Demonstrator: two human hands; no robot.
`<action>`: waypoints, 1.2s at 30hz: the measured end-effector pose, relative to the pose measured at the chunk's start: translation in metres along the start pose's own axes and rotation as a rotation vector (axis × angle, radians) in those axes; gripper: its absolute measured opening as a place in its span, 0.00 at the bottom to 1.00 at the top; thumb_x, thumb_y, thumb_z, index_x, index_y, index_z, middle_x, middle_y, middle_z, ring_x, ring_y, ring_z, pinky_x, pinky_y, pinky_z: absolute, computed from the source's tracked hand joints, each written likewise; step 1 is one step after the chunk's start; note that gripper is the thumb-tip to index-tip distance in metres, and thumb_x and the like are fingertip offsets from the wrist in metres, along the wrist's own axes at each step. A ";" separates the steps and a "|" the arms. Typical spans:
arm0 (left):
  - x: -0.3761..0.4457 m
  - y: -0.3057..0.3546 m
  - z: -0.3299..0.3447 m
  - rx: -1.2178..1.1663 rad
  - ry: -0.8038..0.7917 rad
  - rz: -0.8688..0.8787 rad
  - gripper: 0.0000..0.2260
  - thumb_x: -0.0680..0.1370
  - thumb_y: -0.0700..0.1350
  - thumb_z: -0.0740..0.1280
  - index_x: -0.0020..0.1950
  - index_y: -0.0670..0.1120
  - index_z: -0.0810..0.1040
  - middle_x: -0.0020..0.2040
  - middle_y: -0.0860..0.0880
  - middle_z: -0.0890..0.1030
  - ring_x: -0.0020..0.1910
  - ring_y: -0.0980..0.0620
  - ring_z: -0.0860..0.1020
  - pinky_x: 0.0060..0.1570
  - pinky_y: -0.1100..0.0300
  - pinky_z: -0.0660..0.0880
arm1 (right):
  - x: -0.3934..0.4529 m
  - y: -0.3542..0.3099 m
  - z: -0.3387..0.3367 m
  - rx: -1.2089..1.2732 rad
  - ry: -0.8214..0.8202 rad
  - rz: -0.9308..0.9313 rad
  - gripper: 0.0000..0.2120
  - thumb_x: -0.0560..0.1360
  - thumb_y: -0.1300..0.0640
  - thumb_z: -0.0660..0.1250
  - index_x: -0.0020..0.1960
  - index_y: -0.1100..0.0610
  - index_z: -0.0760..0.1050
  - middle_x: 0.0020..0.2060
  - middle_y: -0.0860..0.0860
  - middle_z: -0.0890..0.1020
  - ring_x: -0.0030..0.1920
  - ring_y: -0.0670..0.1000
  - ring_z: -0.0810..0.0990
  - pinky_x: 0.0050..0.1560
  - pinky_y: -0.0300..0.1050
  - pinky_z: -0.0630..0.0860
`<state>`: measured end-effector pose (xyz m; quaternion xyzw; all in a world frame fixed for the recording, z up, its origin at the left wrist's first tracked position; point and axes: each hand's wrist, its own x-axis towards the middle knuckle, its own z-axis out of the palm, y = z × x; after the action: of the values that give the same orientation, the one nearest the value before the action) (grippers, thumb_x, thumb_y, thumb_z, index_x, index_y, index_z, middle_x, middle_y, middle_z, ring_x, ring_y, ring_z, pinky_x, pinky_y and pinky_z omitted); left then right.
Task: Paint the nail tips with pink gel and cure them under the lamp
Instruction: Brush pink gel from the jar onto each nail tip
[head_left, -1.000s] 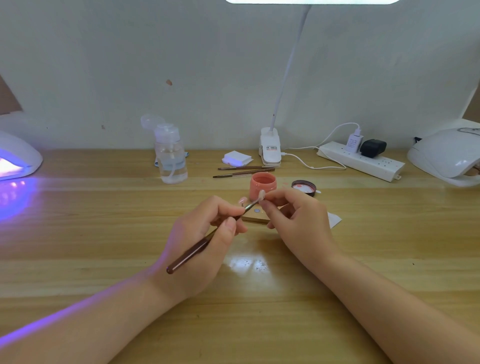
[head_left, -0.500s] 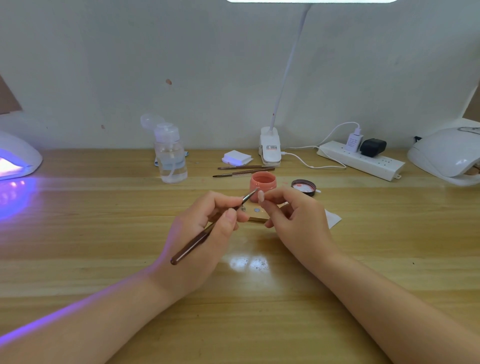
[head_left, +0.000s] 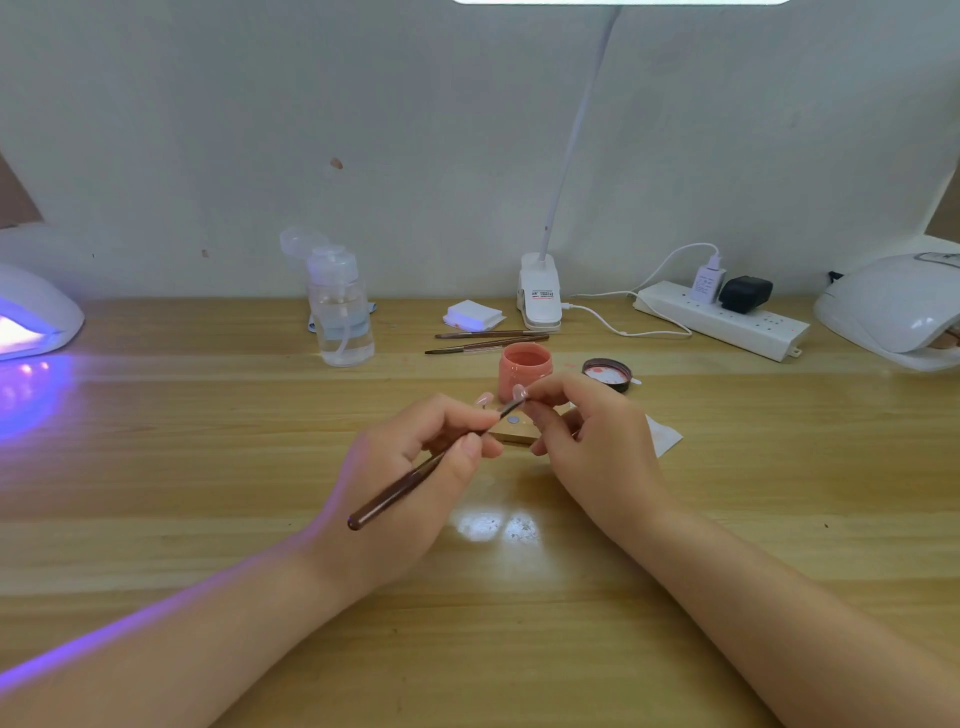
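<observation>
Everything is placed from the gel pot (head_left: 524, 368) on the table (head_left: 208, 467): its lid (head_left: 607, 374) just right, two spare brushes (head_left: 488, 340) just behind, the pump bottle (head_left: 340, 312) behind-left, the power strip (head_left: 722, 319) behind-right — one curing lamp (head_left: 31, 317) far left, another (head_left: 898, 312) far right. Just in front, both hands — left hand (head_left: 410, 467), right hand (head_left: 597, 441) — meet over a small stand (head_left: 514, 431).

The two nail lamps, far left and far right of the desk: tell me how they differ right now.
The left nail lamp is lit, glowing purple from its opening and casting purple light across the desk; the right nail lamp shows no glow. The left lamp is cut off by the frame's left edge, while more of the right lamp's dome shows. Both are white, domed, and stand at the back of the desk near the wall.
</observation>
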<state>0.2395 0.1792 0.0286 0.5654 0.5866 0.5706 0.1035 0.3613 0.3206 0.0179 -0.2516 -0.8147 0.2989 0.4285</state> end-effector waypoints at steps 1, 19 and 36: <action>0.000 0.000 -0.001 -0.011 -0.001 0.007 0.09 0.75 0.48 0.64 0.51 0.50 0.81 0.43 0.55 0.85 0.43 0.57 0.82 0.47 0.63 0.77 | 0.000 0.000 0.000 -0.001 0.005 -0.001 0.03 0.77 0.60 0.68 0.46 0.54 0.80 0.40 0.44 0.82 0.31 0.46 0.80 0.33 0.32 0.70; 0.005 0.003 -0.001 0.115 0.018 0.158 0.09 0.76 0.39 0.66 0.52 0.47 0.83 0.48 0.50 0.83 0.50 0.49 0.81 0.50 0.64 0.74 | 0.002 0.000 0.000 0.032 0.026 0.033 0.02 0.77 0.58 0.68 0.47 0.54 0.80 0.41 0.42 0.82 0.31 0.48 0.81 0.35 0.37 0.74; 0.000 0.005 -0.002 0.079 0.065 0.069 0.07 0.76 0.49 0.63 0.50 0.54 0.80 0.45 0.59 0.84 0.48 0.57 0.82 0.47 0.70 0.74 | 0.002 -0.002 0.001 0.028 0.028 0.022 0.04 0.76 0.61 0.69 0.45 0.53 0.78 0.39 0.40 0.80 0.28 0.45 0.80 0.32 0.31 0.69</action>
<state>0.2404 0.1768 0.0332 0.5702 0.5920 0.5681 0.0423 0.3594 0.3203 0.0198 -0.2588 -0.8015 0.3112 0.4401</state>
